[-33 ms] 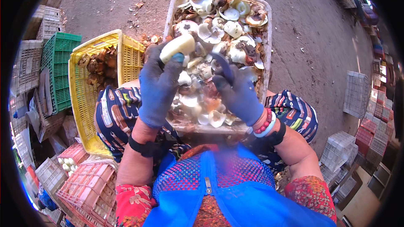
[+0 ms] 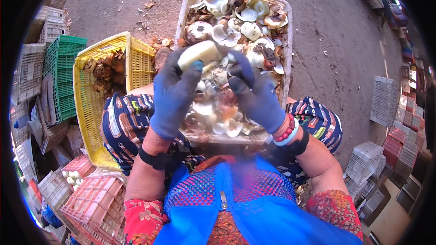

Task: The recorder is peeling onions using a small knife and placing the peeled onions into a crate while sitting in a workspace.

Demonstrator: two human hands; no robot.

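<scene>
My left hand, in a blue work glove with dark fingers, holds a pale peeled onion between thumb and fingers. Close to its right side is my right hand, gloved alike, with its fingers curled and smeared by motion. Whatever those fingers grip, if anything, I cannot make out. Both hands are above a whitish plastic crate heaped with onion skins and cut layers. A dirty pale onion piece lies on the heap beyond my left hand.
To my left stands a yellow crate with brown, unpeeled onions. Green crates are stacked beyond it. A pink crate sits at lower left, and white crates at the right. Scraps dot the ground.
My left hand has shifted slightly right with the onion, which now lies nearer my right hand's fingers. The right hand has moved only a little.
</scene>
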